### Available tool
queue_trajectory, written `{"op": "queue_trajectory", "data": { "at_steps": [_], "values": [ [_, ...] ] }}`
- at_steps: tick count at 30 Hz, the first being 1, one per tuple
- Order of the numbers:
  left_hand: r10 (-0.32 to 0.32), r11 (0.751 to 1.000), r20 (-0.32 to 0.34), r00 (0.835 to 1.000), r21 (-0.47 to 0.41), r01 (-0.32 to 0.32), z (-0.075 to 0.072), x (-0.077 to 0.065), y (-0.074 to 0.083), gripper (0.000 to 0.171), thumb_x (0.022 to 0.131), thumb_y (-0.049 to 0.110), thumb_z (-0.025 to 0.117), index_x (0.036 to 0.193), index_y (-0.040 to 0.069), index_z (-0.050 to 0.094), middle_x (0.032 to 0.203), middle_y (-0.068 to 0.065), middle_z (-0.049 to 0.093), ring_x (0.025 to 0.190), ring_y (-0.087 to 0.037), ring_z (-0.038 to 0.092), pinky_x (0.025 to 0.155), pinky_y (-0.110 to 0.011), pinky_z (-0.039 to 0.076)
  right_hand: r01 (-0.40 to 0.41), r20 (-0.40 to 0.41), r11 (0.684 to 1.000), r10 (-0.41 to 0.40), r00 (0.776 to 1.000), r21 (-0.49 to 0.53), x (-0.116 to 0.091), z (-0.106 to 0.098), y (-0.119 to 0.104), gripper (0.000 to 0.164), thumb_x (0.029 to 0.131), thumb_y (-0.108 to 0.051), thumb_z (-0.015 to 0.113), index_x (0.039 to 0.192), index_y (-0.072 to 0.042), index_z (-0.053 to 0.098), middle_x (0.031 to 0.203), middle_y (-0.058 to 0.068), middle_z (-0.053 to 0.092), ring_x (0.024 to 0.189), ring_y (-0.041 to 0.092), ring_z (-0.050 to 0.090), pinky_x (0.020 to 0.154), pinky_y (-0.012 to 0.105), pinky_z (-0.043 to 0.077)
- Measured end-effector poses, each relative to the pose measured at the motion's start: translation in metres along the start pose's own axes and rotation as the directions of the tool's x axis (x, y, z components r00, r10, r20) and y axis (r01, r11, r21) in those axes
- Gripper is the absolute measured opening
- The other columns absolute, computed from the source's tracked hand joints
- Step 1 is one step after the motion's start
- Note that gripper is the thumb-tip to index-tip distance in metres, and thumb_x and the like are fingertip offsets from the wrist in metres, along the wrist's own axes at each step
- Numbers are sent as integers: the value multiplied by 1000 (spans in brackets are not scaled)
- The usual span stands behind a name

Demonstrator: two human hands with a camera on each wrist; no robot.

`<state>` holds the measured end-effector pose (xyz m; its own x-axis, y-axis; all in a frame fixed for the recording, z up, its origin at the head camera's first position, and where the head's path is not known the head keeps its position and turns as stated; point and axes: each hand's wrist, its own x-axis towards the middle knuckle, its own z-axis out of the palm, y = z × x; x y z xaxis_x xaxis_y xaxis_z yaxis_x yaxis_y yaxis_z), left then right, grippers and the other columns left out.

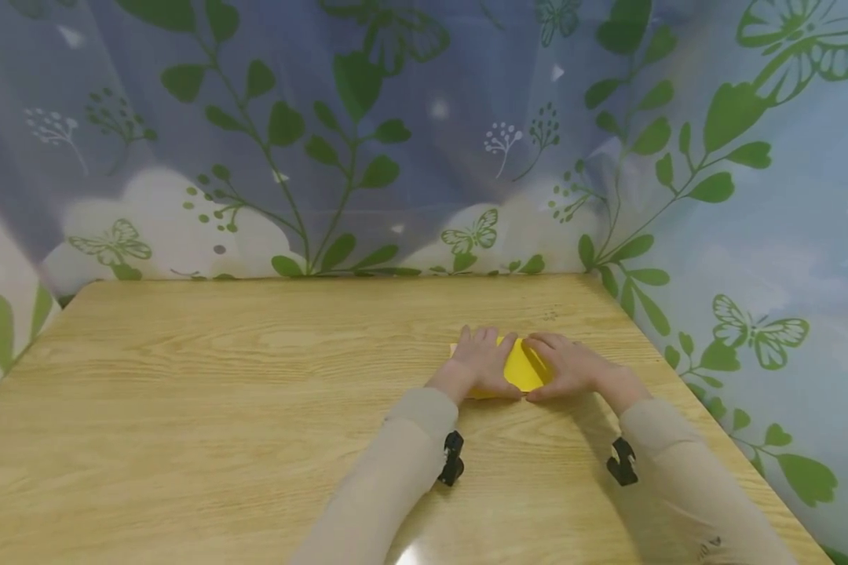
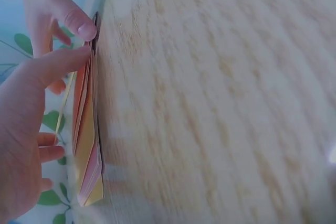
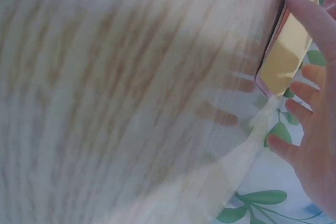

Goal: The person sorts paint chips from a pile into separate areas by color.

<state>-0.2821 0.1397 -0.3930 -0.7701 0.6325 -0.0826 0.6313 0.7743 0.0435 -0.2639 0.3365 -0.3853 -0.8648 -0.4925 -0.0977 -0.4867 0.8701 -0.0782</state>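
A stack of coloured paper (image 1: 525,369), yellow on top, lies on the wooden table between my hands. From the side, the left wrist view shows its orange, yellow and pink sheets (image 2: 88,145) slightly fanned above a dark bottom edge. My left hand (image 1: 477,362) lies over its left part, thumb at the near edge and fingers toward the far edge. My right hand (image 1: 568,367) holds its right side between thumb and fingers, beside a shaded fold or lifted sheet. Both thumbs nearly meet at the near edge. In the right wrist view, the lower fingers of my right hand (image 3: 315,108) are spread apart.
The wooden table (image 1: 205,408) extends widely to the left, with its right edge close past my right forearm. A leaf-and-butterfly patterned curtain (image 1: 431,141) hangs along the back and sides. Each wrist carries a small black camera mount (image 1: 451,458).
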Motion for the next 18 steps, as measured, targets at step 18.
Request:
{"op": "queue_trajectory", "data": {
  "at_steps": [18],
  "values": [
    [39,999,-76,996,-24,-41,-1,-4,-6,99,73,72,55,149,22,17,144,-9,29,132,-24,26,108,-52,15,33,3,999,-33,999,11,8,-4,-10,104,67,-58,72,140,4,29,136,27,35,122,45,37,91,65,33]
  ]
}}
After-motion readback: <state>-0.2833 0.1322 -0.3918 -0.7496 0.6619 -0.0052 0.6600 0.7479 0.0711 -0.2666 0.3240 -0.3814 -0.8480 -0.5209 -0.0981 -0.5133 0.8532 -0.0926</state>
